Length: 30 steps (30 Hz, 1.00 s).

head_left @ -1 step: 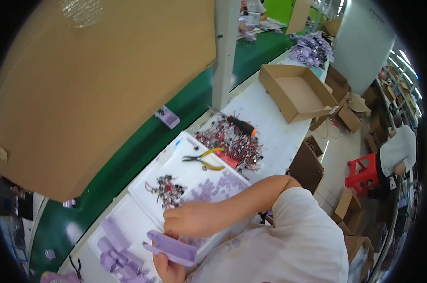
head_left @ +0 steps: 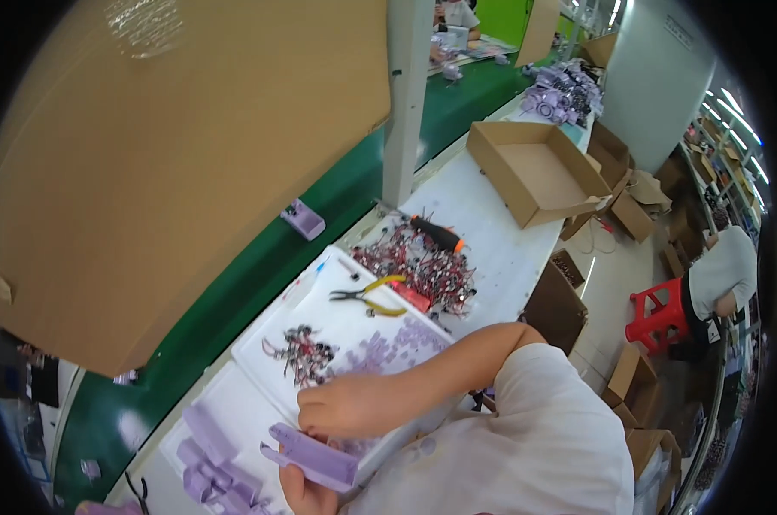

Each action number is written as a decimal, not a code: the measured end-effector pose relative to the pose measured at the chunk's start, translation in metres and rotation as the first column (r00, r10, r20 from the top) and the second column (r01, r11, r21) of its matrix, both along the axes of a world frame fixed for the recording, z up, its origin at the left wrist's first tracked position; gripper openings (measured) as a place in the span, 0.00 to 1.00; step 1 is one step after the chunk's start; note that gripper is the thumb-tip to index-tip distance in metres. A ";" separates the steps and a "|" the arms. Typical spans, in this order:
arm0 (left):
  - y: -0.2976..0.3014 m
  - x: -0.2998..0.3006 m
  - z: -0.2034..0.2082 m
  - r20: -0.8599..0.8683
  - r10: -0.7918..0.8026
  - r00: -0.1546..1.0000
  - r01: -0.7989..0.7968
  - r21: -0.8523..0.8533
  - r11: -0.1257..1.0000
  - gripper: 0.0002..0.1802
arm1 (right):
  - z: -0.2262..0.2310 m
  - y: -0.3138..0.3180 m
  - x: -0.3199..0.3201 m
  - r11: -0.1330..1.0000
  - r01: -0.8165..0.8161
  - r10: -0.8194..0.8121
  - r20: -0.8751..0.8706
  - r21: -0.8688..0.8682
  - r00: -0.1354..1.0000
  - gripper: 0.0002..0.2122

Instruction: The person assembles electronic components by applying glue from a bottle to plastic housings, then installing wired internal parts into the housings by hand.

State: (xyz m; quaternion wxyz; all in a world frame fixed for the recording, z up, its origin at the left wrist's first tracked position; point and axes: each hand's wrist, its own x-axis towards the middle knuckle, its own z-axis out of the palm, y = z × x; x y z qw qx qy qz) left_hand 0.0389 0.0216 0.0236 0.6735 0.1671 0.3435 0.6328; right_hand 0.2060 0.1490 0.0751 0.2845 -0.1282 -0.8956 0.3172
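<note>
My left hand (head_left: pixel 306 493) grips a light purple plastic housing (head_left: pixel 320 460), a long, trough-like shell, at the lower middle of the view. Just above its far left end, my right hand (head_left: pixel 341 408) is closed with fingers curled down; whatever they pinch is hidden. Beyond that hand, a white tray (head_left: pixel 253 336) carries a small heap of parts with red and black wires (head_left: pixel 301 354), small purple pieces (head_left: pixel 388 347) and yellow-handled pliers (head_left: pixel 371 296). More purple housings (head_left: pixel 217 472) lie in the tray section to the left.
Past the tray sit a large pile of wired parts (head_left: pixel 423 266) and a black-and-orange screwdriver (head_left: pixel 438 233). An open cardboard box (head_left: pixel 539 176) stands farther along the table. A green conveyor belt (head_left: pixel 260 275) runs along the left, under a big cardboard sheet (head_left: pixel 191 154). A person sits on a red stool (head_left: pixel 656 316) at right.
The view has shifted slightly. Both hands keep almost the same pose around the purple housing, which has barely moved.
</note>
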 end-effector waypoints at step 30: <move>0.012 -0.020 0.002 0.695 -0.006 0.719 0.211 -0.210 0.955 0.31 | -0.002 0.016 0.011 0.902 -0.151 0.165 0.000 0.405 0.986 0.04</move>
